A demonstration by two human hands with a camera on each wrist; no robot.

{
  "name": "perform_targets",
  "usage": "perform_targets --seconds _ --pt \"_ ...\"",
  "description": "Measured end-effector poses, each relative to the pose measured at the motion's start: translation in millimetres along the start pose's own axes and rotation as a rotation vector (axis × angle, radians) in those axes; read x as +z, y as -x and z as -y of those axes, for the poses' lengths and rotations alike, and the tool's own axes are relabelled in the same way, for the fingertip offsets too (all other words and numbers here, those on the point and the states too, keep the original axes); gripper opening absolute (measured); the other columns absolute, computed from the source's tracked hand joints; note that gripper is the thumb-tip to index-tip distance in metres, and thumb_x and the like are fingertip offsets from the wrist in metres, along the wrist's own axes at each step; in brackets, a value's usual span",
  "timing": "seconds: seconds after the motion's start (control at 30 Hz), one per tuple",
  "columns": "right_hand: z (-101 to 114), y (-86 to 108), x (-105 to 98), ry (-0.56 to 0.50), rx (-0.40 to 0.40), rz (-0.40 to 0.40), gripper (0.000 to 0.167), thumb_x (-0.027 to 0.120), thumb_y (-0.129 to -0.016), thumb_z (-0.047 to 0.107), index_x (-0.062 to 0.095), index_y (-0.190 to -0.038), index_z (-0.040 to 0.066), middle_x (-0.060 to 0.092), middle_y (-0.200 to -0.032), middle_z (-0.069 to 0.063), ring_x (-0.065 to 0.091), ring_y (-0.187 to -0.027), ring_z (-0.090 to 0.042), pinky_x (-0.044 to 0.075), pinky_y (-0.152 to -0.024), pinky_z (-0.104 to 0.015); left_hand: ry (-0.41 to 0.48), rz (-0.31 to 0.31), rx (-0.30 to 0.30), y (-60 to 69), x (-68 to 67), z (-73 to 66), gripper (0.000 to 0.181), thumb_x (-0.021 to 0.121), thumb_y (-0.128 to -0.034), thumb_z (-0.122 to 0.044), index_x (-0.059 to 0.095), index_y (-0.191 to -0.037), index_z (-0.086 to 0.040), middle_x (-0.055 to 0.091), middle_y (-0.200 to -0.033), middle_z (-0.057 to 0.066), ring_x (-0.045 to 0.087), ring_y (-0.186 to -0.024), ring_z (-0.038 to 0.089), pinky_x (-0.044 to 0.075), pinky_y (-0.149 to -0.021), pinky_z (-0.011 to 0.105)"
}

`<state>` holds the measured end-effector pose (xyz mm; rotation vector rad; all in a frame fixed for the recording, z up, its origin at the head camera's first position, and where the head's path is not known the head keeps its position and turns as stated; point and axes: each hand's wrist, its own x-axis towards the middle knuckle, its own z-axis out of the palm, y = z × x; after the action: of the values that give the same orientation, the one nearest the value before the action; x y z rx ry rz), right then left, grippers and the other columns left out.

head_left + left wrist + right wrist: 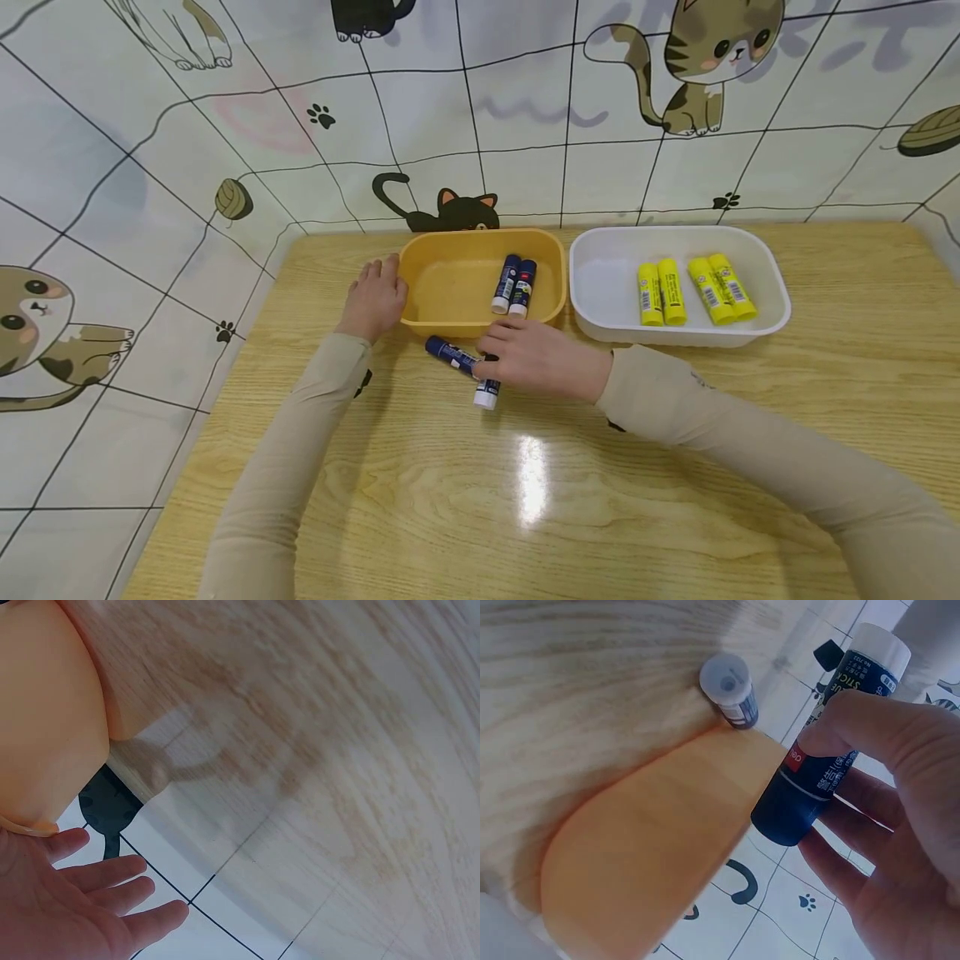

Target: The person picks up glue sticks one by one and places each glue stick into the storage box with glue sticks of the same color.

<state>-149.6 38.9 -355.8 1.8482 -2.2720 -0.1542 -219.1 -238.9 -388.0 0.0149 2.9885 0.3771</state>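
Note:
In the head view, my right hand (543, 358) grips a navy glue stick (487, 393) with a white end, just in front of the yellow bin (450, 328). The right wrist view shows the thumb pressing this glue stick (821, 754) against the fingers. A second navy glue stick (452, 356) lies on the table beside it, partly behind my right fingers. Two more navy glue sticks (506, 283) lie inside the bin, at its right. At the bin's left end, my left hand (372, 300) touches the rim, its fingers fairly straight in the left wrist view.
A white bin (682, 335) stands right of the yellow one, holding several yellow glue sticks (671, 292). Both stand on a wooden table (420, 500) at its back edge. Walls (517, 108) with cat drawings rise behind and at the left.

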Motion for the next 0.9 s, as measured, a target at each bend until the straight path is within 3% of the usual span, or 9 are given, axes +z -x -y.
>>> perform_targets --seconds 0.63,0.9 --pt "-31 -10.6 -13 -0.021 0.060 0.034 0.027 0.065 -0.089 -0.001 0.063 -0.111 0.014 0.062 -0.116 -0.009 0.056 -0.109 -0.029 0.044 -0.095 -0.040 -0.007 0.001 -0.004 -0.5 1.1 1.3 0.054 0.024 -0.1010 -0.023 0.022 -0.152 -0.005 0.023 -0.153 0.027 0.017 -0.141 0.043 0.017 -0.111 0.059" --pt "-45 -24.4 -16 -0.022 0.083 0.073 0.025 0.066 -0.090 0.005 0.063 -0.114 0.014 0.062 -0.117 -0.009 0.055 -0.110 -0.028 0.043 -0.098 -0.040 -0.013 0.007 -0.002 -0.8 1.6 1.1 0.054 0.025 -0.1011 -0.024 0.021 -0.152 -0.006 0.024 -0.152 0.026 0.018 -0.141 0.043 0.017 -0.110 0.060"
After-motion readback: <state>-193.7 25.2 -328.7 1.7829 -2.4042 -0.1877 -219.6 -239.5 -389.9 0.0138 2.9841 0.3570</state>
